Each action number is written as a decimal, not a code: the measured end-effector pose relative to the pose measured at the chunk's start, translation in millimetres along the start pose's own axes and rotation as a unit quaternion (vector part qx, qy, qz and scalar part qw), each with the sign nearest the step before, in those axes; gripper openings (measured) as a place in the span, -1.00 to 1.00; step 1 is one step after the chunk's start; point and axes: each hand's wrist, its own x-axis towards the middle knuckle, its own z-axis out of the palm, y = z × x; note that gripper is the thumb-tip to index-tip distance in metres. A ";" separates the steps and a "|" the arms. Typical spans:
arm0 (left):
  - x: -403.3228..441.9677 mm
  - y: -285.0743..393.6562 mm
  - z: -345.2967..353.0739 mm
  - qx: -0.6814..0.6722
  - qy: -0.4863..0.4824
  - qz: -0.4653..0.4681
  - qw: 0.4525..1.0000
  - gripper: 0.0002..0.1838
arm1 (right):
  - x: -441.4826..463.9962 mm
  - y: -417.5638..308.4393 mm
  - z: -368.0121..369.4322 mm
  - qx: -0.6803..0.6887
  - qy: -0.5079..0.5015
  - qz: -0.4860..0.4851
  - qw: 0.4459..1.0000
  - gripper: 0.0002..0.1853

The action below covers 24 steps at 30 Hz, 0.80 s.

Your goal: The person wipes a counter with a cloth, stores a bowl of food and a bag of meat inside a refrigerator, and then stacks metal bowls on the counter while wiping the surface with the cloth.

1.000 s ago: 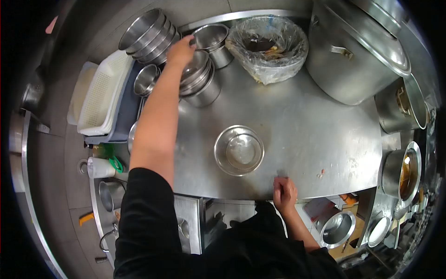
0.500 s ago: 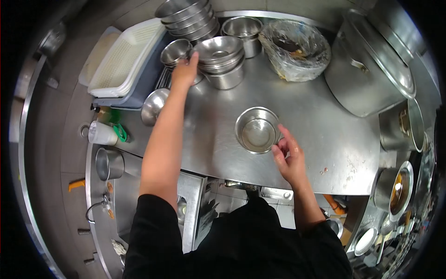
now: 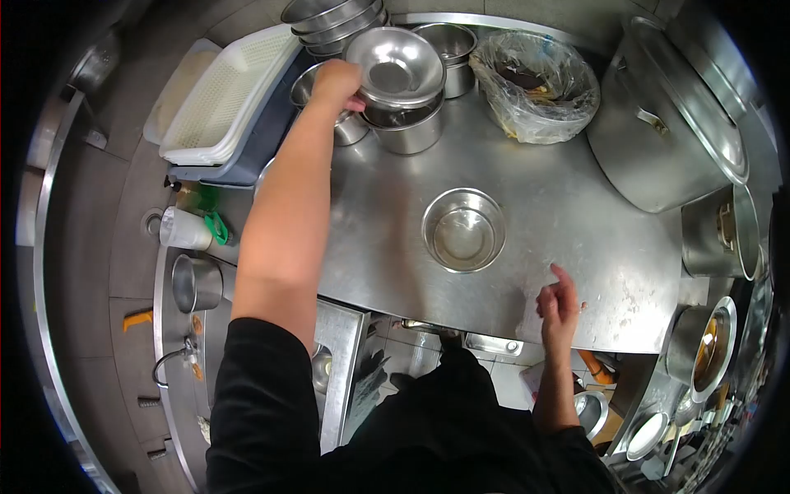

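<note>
My left hand (image 3: 339, 86) is closed on the left edge of a shiny steel bowl (image 3: 396, 70), tilted toward me. The bowl is raised over a deep steel pot (image 3: 405, 138), so the pot's dark opening shows under its rim. Whether more than one bowl is in the grip I cannot tell. Lower on the steel counter stands a round steel pot (image 3: 462, 235) with a lighter bottom, touched by neither hand. To its right, above the counter's front edge, my right hand (image 3: 561, 311) holds nothing, index finger stretched and the others partly bent.
Nested steel bowls (image 3: 333, 20) stand at the back, left of a bag-lined container (image 3: 535, 90). A large lidded stockpot (image 3: 650, 123) fills the right. White baskets (image 3: 226, 95) lie at the left, near a white jug (image 3: 183, 229) and a steel pot (image 3: 197, 282).
My left hand has lifted the steel bowl off the deep pot and turned it toward me. My right hand has moved away from the round pot, right and down.
</note>
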 end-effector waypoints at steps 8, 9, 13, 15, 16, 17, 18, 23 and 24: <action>-100.7 -12.6 -93.1 -0.101 0.122 0.098 0.983 -0.61 | 141.5 -99.9 86.4 -0.150 -0.107 -0.212 0.960 -0.70; -117.9 -26.3 -102.9 -0.078 0.143 0.087 0.983 -0.63 | 164.6 -104.5 107.2 -0.176 -0.123 -0.248 0.945 -0.69; -201.6 -106.2 -105.1 -0.037 0.197 0.048 0.979 -0.72 | 245.1 -95.5 188.1 -0.274 -0.113 -0.314 0.902 -0.62; -221.8 -182.3 -98.1 -0.060 0.175 0.045 0.982 -0.76 | 267.2 -86.3 227.7 -0.322 -0.166 -0.359 0.860 -0.58; -244.0 -184.9 -87.4 -0.025 0.176 -0.011 0.984 -0.77 | 275.2 -85.2 245.8 -0.370 -0.213 -0.398 0.812 -0.54; -254.5 -206.4 -77.6 -0.052 0.164 -0.037 0.984 -0.76 | 281.3 -89.0 261.9 -0.370 -0.213 -0.399 0.811 -0.54; -258.2 -235.6 -68.5 -0.036 0.168 -0.068 0.983 -0.77 | 286.2 -93.5 276.4 -0.469 -0.320 -0.323 0.757 -0.50; -280.5 -287.1 -29.9 -0.223 0.172 -0.140 0.949 -0.76 | 305.0 -114.2 304.2 -0.539 -0.502 -0.190 0.649 -0.45; -281.4 -291.1 -28.9 -0.251 0.164 -0.141 0.943 -0.71 | 300.9 -124.4 304.2 -0.537 -0.513 -0.193 0.641 -0.47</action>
